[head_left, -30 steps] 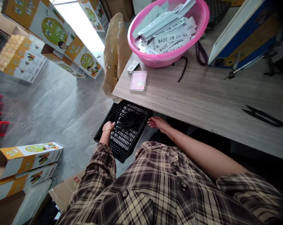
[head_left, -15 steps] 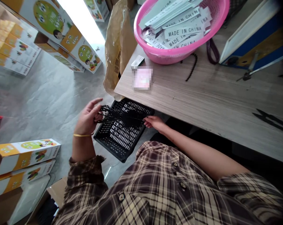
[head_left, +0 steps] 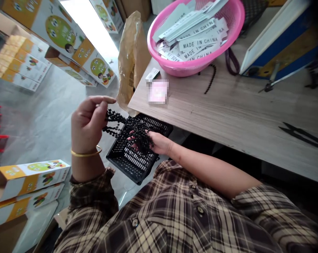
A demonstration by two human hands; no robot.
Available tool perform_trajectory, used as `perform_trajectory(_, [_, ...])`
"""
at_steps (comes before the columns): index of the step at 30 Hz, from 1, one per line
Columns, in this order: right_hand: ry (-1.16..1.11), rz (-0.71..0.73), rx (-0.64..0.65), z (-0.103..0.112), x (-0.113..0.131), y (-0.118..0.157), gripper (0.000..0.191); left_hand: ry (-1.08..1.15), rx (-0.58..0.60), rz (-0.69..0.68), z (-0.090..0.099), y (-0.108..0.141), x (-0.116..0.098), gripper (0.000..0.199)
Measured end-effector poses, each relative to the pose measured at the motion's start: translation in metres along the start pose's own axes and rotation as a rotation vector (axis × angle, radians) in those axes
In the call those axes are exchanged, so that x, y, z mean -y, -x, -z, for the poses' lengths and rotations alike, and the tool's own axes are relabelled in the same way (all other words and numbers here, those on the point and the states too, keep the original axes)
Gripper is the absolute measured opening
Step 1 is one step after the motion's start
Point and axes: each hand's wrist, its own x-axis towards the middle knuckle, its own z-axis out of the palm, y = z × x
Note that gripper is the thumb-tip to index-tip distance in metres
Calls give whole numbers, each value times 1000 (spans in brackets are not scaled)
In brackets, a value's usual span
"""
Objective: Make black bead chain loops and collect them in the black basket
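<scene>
A bunch of black bead strands [head_left: 127, 123] stretches between my two hands, above a black plastic basket [head_left: 124, 160] with slotted sides. My left hand [head_left: 89, 121] is closed on the looped end of the strands, thumb and fingers together. My right hand [head_left: 159, 141] comes in from under the table edge, its fingers curled beneath the other part of the bunch, which spills over them. Much of the basket's inside is hidden behind the beads and my right hand.
On the wooden table [head_left: 227, 116] are a pink basket [head_left: 185, 70] of "MADE IN CHINA" strips, a single bead strand [head_left: 211, 79], black thread snips [head_left: 302, 135] and a blue-sided device [head_left: 285, 49]. A brown paper sack [head_left: 131, 63] and printed cartons [head_left: 95, 68] stand on the floor.
My left hand has risen and moved slightly left with the strands. My right hand has come left under the bunch, which is now gathered over its fingers and held higher.
</scene>
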Motion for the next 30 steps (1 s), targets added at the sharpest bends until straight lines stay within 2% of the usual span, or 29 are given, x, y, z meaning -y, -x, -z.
perform_trajectory(3, [-48, 25, -73, 12, 8, 11, 42, -531, -179, 46, 8, -7, 47, 22])
perform_trajectory(5, [-69, 32, -80, 20, 12, 18, 43, -752, -228, 208, 14, -2, 87, 21])
perform_trajectory(8, [-86, -23, -42, 20, 13, 25, 38, -835, -182, 552, 16, 18, 144, 21])
perform_trajectory(9, [-85, -58, -5, 18, 12, 26, 37, -814, -162, 630, 14, 26, 159, 20])
perform_trajectory(11, [-64, -131, 82, 14, 11, 27, 34, -736, -126, 702, 9, 40, 180, 19])
perform_trajectory(13, [-33, -147, 88, 14, 11, 26, 33, -634, -95, 724, 5, 50, 186, 26])
perform_trajectory(16, [-41, -124, -117, 26, 9, 21, 31, -473, -95, 739, 10, 52, 180, 52])
perform_trajectory(18, [-87, -117, -225, 35, 8, 20, 33, -430, -90, 715, 16, 47, 173, 61])
perform_trajectory(20, [-116, -98, -180, 38, 8, 21, 37, -471, -50, 692, 21, 43, 170, 52])
perform_trajectory(22, [-103, -54, -37, 36, 10, 23, 41, -552, -2, 689, 20, 41, 170, 34])
perform_trajectory(24, [-66, -11, 65, 33, 12, 25, 41, -591, 21, 690, 10, 44, 172, 21])
perform_trajectory(26, [-33, 18, 82, 32, 12, 25, 39, -578, 55, 668, -8, 53, 173, 19])
perform_trajectory(28, [-14, 25, 57, 34, 11, 23, 38, -512, 103, 627, -32, 67, 169, 25])
perform_trajectory(30, [1, 32, 10, 37, 9, 20, 40, -320, 89, 542, -58, 83, 161, 40])
